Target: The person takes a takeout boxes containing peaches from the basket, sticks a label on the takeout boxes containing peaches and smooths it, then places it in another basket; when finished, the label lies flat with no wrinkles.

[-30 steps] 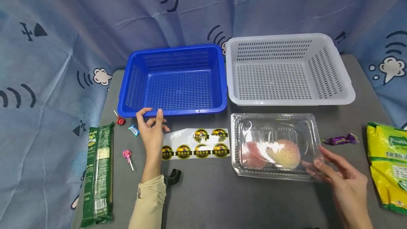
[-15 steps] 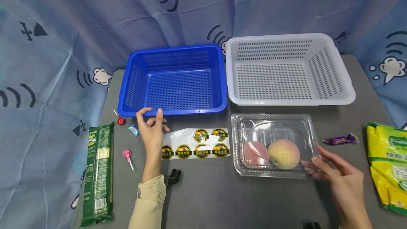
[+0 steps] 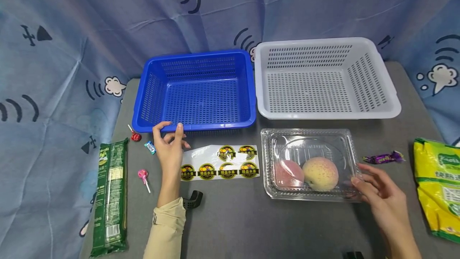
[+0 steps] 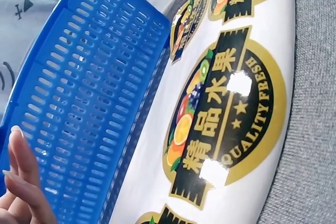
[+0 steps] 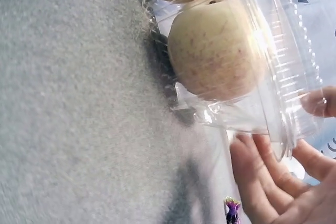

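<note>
A clear plastic clamshell box (image 3: 305, 149) with two peaches (image 3: 320, 174) inside lies in front of the white basket. At its right edge my right hand (image 3: 384, 199) holds on, thumb above and fingers below; the right wrist view shows those fingers (image 5: 262, 177) under the rim. My left hand (image 3: 170, 151) grips the front rim of the blue basket (image 3: 201, 99). From the left wrist, two fingertips (image 4: 23, 156) show against the basket's wall. Beside that hand lies a sheet of round fruit stickers (image 3: 223, 163), partly behind the wrist.
A white basket (image 3: 307, 91) stands right of the blue one. Lollipops (image 3: 143, 174) (image 3: 135, 136), a small blue-wrapped candy (image 3: 150, 147) and a green packet (image 3: 109, 199) lie left. A purple-wrapped candy (image 3: 383, 158) and a yellow-green bag (image 3: 438, 187) lie right.
The clamshell box's right side has come down a little and shifted slightly left, along with my right hand. My left hand has stayed at the blue basket's rim.
</note>
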A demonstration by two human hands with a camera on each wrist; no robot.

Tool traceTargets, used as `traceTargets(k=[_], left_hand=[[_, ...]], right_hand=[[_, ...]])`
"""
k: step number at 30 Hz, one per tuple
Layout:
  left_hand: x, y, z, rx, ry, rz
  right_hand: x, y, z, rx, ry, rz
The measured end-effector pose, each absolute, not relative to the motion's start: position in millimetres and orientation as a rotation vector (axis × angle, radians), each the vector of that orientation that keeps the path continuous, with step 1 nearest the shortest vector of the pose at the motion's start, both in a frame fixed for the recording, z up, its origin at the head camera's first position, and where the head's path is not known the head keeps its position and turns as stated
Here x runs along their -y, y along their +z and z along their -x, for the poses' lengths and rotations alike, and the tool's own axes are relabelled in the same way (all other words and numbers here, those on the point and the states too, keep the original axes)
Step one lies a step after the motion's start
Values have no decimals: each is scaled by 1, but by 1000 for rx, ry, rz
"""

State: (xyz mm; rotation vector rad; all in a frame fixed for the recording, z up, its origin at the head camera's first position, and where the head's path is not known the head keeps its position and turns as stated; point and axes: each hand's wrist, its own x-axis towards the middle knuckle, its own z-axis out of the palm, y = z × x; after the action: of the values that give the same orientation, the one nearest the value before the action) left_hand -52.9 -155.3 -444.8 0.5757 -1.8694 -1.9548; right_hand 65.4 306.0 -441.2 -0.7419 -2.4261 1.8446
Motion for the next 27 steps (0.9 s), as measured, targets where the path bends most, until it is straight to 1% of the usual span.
traceTargets(k=[5,7,10,17,23,27], left_hand=[[156,-444,53,1865,-1957,-566],[156,-446,51,1882,-1937,-527],[153,-449,46,1954,-1834,-426],[139,-447,28,2202,-1443,-191],[134,-444,20,2646,-960,84],[134,-446,18,2803,-796,215]], right_hand=[[-297,-437,-61,2557,1488,834],[-293,-433,-60,2579,1394,810],[-285,-425,-57,2586,1278,669],[-267,-411,-42,2548,1090,190],[-245,-406,-28,2485,1185,-15],[-231,-407,-21,2433,1272,-102]])
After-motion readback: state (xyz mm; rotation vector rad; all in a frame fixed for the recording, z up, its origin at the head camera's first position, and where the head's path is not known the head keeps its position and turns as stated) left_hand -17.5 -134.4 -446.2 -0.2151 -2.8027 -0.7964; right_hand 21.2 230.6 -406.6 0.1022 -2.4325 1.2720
